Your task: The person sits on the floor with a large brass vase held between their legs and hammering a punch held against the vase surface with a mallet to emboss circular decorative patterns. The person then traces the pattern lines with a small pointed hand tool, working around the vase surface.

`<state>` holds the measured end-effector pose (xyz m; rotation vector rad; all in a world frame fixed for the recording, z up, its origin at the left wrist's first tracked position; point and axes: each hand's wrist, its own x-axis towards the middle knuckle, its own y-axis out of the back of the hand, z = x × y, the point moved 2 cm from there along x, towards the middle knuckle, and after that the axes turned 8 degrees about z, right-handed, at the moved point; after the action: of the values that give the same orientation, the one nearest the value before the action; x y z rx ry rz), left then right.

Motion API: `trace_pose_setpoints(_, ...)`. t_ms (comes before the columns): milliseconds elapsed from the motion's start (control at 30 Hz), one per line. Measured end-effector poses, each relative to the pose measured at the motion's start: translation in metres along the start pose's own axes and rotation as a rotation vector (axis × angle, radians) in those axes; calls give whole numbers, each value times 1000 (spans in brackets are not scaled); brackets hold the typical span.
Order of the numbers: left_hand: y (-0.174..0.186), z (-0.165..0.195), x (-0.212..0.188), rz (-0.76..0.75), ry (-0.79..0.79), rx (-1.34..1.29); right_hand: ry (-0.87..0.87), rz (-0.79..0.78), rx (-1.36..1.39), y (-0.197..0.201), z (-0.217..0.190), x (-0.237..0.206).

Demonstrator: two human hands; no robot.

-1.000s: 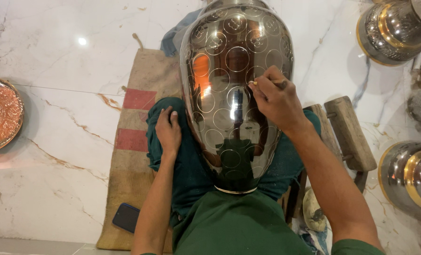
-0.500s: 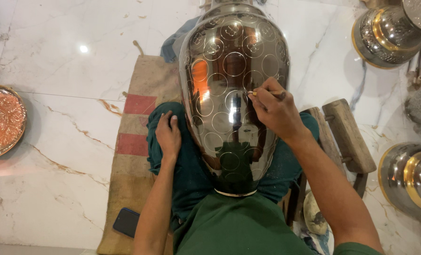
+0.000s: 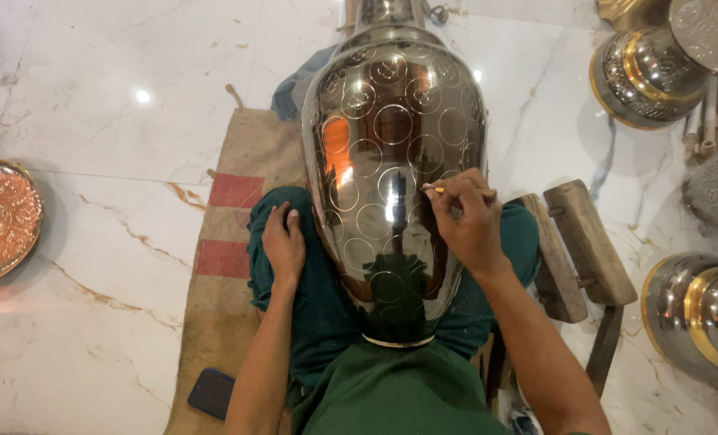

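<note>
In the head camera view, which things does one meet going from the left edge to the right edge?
Copper plate → dark phone → left hand → large metal vase → right hand with a thin tool → wooden block → brass-rimmed pot.

You're sitting on a glossy white marble floor [image 3: 93, 97] with brownish veins. Under you there's a tan burlap mat with red stripes [image 3: 230, 266], and a dark flat phone [image 3: 211, 392] lies on its corner. A round copper tray [image 3: 0, 219] sits off to the side, a wooden block stand [image 3: 588, 242] opposite, and shiny silver-and-gold metal pots [image 3: 645, 76] nearby.
</note>
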<state>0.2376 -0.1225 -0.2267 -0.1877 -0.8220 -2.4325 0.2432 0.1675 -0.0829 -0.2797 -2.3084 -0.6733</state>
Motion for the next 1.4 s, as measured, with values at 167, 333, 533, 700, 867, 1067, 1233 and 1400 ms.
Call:
trace_pose_setpoints(167, 3, 3, 1, 1, 1, -30, -10, 39, -153, -9, -15, -13)
trace_pose_setpoints(333, 8, 6, 3, 2, 8, -31, -5, 30, -181, -12, -16, -9)
trace_pose_setpoints(533, 6, 2, 2, 0, 13, -11, 76, 30, -243, -14, -15, -11)
trace_pose_setpoints(700, 4, -3, 2, -2, 19, -18, 110, 21, -236, -14, -16, -12)
trace_pose_setpoints(867, 2, -7, 0, -4, 5, -23, 58, -19, -252, -13, -16, -13)
trace_pose_setpoints(1067, 0, -10, 0, 1, 3, -30, 94, -55, -234, -12, -19, -21)
trace_pose_setpoints(1233, -1, -10, 0, 2, 6, -33, 60, -91, -208, -10, -20, -25)
trace_pose_setpoints(1400, -1, -9, -1, -7, 20, -42, 101, -95, -201, -8, -22, -30)
